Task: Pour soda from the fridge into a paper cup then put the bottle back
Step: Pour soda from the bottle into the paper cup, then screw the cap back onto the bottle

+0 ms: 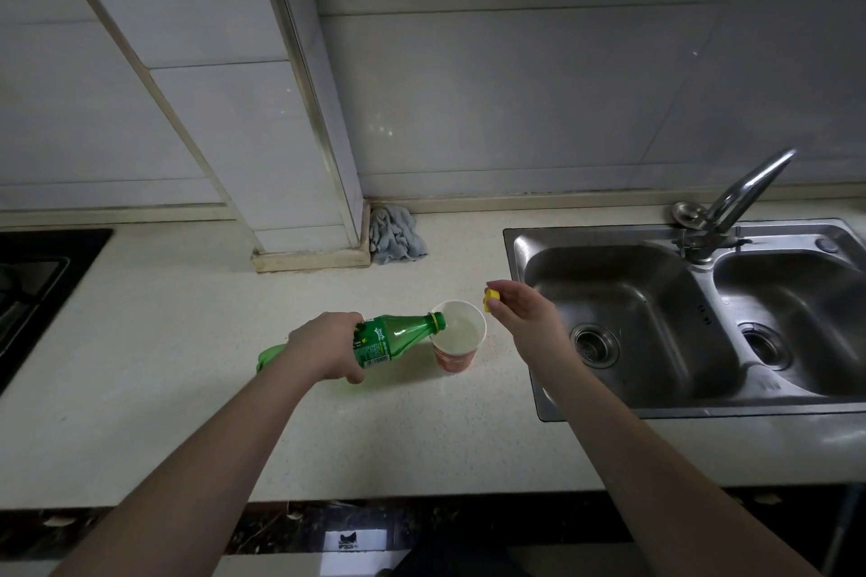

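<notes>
Head view: the left hand [328, 349] grips the green bottle [396, 335] around its labelled middle, fingers curled round it, and holds it tipped almost level, base toward eight o'clock, open mouth toward two o'clock. The mouth sits right over the near-left rim of the paper cup [457, 344], which stands upright on the pale tabletop [187, 389] just below frame centre. Pale liquid shows inside the cup, well up its wall, so the pour looks far along. The right hand [520, 309] hovers at three o'clock of the cup, just beside its rim, pinching the yellow cap [491, 299] between thumb and fingertips. Neither hand steadies the cup.

At three o'clock of the hands lies a steel double sink [529, 342] with a tap [745, 197] behind it. A crumpled grey rag [396, 237] sits at twelve o'clock against the wall, and a dark hob [42, 286] fills the nine o'clock edge.

What could go wrong, as I judge it: the cup is light and unheld, so a nudge from the bottle neck at its rim could tip it toward the sink. With the level already high, holding the tilt too long would overflow it, and foam could push it over sooner. Righting the bottle too fast may dribble soda down the neck onto the tabletop. The cap, held only by a pinch, could slip and drop into the cup or roll toward the sink.
</notes>
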Available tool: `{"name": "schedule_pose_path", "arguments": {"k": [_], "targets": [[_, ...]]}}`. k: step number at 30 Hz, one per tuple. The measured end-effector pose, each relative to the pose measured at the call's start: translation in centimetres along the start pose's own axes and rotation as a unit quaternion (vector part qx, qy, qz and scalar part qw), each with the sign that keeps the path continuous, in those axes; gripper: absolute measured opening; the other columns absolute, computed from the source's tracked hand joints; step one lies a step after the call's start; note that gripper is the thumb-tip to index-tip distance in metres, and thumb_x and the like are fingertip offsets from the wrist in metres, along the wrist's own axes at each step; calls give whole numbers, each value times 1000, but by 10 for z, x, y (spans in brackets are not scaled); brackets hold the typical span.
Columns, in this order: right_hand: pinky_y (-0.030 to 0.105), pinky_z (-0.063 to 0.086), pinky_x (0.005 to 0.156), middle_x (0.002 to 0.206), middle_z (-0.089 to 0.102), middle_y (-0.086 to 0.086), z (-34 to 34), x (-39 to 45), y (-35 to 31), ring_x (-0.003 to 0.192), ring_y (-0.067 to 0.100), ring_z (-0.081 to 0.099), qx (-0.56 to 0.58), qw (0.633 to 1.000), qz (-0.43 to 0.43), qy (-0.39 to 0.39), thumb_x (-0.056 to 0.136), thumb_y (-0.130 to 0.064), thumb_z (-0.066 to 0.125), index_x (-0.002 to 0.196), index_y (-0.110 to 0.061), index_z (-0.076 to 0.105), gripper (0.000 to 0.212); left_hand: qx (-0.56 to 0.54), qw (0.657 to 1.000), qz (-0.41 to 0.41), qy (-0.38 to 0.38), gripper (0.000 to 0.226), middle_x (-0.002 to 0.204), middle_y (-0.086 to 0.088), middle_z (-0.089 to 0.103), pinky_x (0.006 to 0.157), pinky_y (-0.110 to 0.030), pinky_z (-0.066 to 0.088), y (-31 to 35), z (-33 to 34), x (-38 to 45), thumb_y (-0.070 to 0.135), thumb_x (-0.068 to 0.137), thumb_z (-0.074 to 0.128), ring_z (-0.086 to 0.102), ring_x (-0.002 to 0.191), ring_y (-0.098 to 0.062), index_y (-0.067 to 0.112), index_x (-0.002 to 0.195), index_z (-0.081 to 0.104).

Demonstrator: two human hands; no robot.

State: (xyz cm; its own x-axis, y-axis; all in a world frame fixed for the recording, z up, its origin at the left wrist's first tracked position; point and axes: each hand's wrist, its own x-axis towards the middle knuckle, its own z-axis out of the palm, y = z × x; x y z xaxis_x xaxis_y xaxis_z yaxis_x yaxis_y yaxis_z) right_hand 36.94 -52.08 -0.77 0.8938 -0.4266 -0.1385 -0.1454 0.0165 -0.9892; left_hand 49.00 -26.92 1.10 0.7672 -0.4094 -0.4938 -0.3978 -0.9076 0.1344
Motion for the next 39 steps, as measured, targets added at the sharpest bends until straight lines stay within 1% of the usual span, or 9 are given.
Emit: {"name": "schedule_pose_path", "arguments": {"k": [8,12,18,22,25,27,30,36,39], "targets": [[21,51,89,102,71,-5,-1,-2,1,97,7,67,6,1000,3,3,89,-11,66,107,-23,66,22,-13,1000,6,3,52,90,8,58,79,-38,57,2,0,0,28,58,79,60,85,-15,26,103,54],[21,51,88,100,72,-4,-1,-3,1,96,7,67,11,1000,4,5,88,-10,66,104,-25,67,22,-34,999,15,6,55,91,7,59,78,-38,57,5,1,-1,28,57,80,60,84,-15,26,106,54],[16,51,82,101,71,-4,-2,-5,-3,95,6,67,15,1000,2,-3,89,-11,66,106,-24,66,21,-93,995,38,15,57,93,5,63,75,-34,58,9,4,-3,23,59,81,62,84,-13,23,111,57],[21,52,87,104,71,-3,-1,-4,-5,99,9,66,25,1000,3,-12,89,-10,65,106,-24,67,22,-149,987,56,32,59,93,7,64,71,-30,57,13,6,-8,21,60,83,63,83,-11,23,113,57],[31,51,95,108,70,-4,-1,-4,-8,102,9,66,21,999,-3,-29,90,-12,65,106,-27,66,23,-194,977,80,46,61,95,9,65,65,-18,49,17,5,-14,21,60,84,62,83,-6,25,115,57],[36,51,96,110,70,-5,-1,-4,-13,103,12,66,21,999,-6,-45,90,-13,65,108,-26,65,23,-222,969,92,51,60,96,10,65,63,-13,45,21,5,-18,21,61,84,61,83,-1,27,113,57],[41,52,95,110,71,-2,1,-6,-22,103,18,67,44,997,-20,-65,89,-11,66,109,-24,65,24,-257,959,100,57,58,97,11,67,64,-13,45,26,7,-24,20,61,84,61,84,1,29,112,58],[29,51,93,107,71,3,3,-13,-42,103,16,67,32,992,-67,-102,86,1,64,110,-16,64,29,-263,956,116,61,58,97,13,67,63,-11,44,29,7,-29,20,62,84,61,85,3,28,113,59],[22,52,87,104,71,3,2,-14,-51,98,13,68,-14,989,-84,-120,85,1,66,109,-12,66,27,-259,957,118,61,59,97,13,67,64,-11,44,29,6,-30,19,61,85,61,85,2,27,114,59]]}}
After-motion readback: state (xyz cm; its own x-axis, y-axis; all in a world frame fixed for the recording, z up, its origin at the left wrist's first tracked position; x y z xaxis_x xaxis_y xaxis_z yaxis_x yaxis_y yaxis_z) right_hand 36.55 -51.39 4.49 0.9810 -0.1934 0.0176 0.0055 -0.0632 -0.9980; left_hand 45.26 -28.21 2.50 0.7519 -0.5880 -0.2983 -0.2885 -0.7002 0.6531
